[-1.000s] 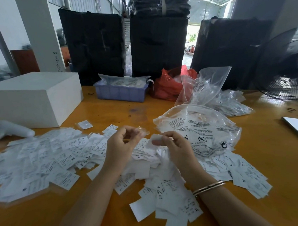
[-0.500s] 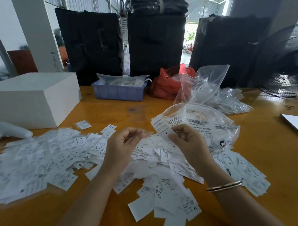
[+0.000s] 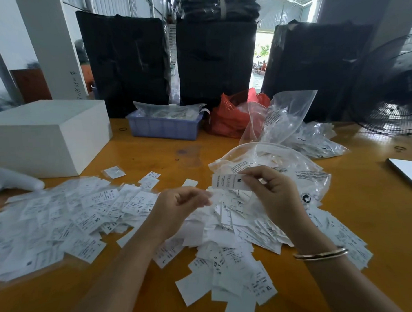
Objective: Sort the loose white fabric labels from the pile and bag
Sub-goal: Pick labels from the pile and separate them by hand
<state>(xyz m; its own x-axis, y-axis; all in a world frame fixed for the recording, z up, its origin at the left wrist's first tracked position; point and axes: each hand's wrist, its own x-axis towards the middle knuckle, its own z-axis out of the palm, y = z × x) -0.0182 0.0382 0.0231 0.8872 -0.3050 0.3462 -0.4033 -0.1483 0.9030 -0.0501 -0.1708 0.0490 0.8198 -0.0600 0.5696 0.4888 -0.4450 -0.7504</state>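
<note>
We find the right hand [image 3: 275, 195] raised above the heap, thumb and fingers pinching one white fabric label [image 3: 229, 182] by its right end, printed face up and turned so that the size mark "M" reads plainly; we judge it is held so in order to read the size before it is assigned. The left hand [image 3: 179, 209] sits just left of and below that label, fingers curled loosely toward the thumb; it is blurred, and we cannot tell whether it holds anything. The unsorted pile of labels [image 3: 229, 243] lies on the bench [image 3: 377, 220] directly beneath and between both hands, within reach of either. Left of the left hand lies a wider spread of labels [image 3: 69, 219], several showing "XS" and "S", which we take to be already laid out by size. Immediately behind the right hand rests the clear plastic bag [image 3: 291, 167], printed with warning text, its mouth toward the hands, presumably so labels can be drawn from it without reaching. Further beyond stand a blue tray [image 3: 165, 128] and a red bag [image 3: 231, 117], untouched. Sorting appears well short of complete.
</note>
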